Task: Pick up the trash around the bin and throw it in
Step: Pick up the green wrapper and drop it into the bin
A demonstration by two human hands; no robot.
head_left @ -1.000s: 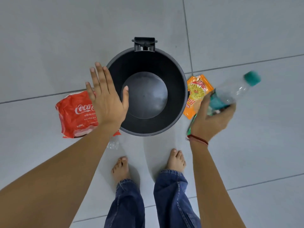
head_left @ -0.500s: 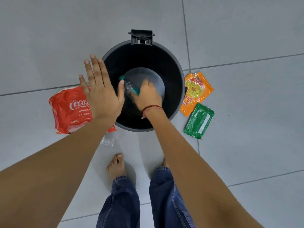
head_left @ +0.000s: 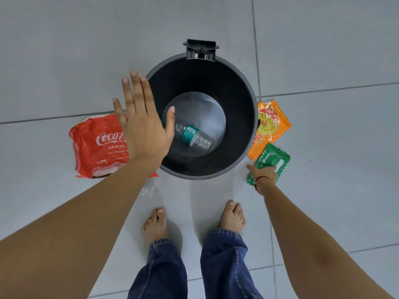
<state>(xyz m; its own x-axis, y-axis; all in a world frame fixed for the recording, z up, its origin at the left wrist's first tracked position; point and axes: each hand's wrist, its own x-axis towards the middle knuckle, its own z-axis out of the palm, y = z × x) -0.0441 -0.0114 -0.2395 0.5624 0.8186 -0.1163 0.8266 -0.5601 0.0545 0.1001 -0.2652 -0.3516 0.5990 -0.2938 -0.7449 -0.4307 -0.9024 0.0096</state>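
Wrappers left on the floor look light, thin and crinkly w/ slick film, so you'd do best to pinch the green packet (head_left: 272, 161) by an edge or scrunch it; it lies just right of the bin (head_left: 241, 100), partly over the orange packet (head_left: 272, 124). Your right hand (head_left: 263, 173) now rests on its near end, grip not yet clear, vs. half a sec ago when it was inside the bin letting go of the bottle (head_left: 191, 135), which lies at the bottom. Left hand (head_left: 143, 121) hovers flat, fingers spread, empty, over the bin's left rim and the red Coca-Cola wrapper (head_left: 97, 145).

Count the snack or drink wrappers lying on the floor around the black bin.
3: red Coca-Cola plastic wrapper left of it; orange snack packet and green packet right.
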